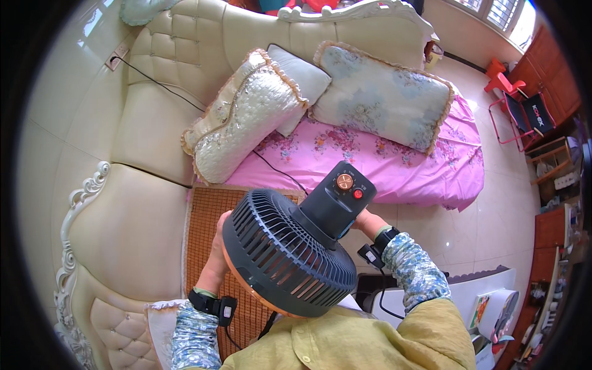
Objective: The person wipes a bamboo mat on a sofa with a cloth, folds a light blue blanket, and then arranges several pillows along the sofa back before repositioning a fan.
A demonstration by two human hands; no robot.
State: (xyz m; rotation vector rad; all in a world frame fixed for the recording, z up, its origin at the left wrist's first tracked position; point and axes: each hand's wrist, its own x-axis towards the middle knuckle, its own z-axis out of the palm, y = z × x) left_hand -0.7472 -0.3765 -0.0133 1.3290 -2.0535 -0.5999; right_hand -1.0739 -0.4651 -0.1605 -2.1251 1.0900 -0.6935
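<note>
A dark grey electric fan (291,254) is held up before my chest, its round slatted back grille tilted and an orange rim (254,292) along its lower left side. The motor housing (335,208) points away from me and carries a copper-coloured dial (344,181) and a red button (358,194). My left hand (218,252) grips the left side of the grille; its fingers are mostly hidden. On the other side, my right hand (367,223) holds the fan near the housing, largely covered by it. A black cord (280,171) runs from behind a pillow towards the fan.
Pillows (249,113) lie on the cream sofa (127,222), over a pink floral cover (351,152). A brown woven mat (203,226) covers the seat. A plug sits in the wall socket (115,58). At right stand a white table (485,282) and a folding chair (527,113).
</note>
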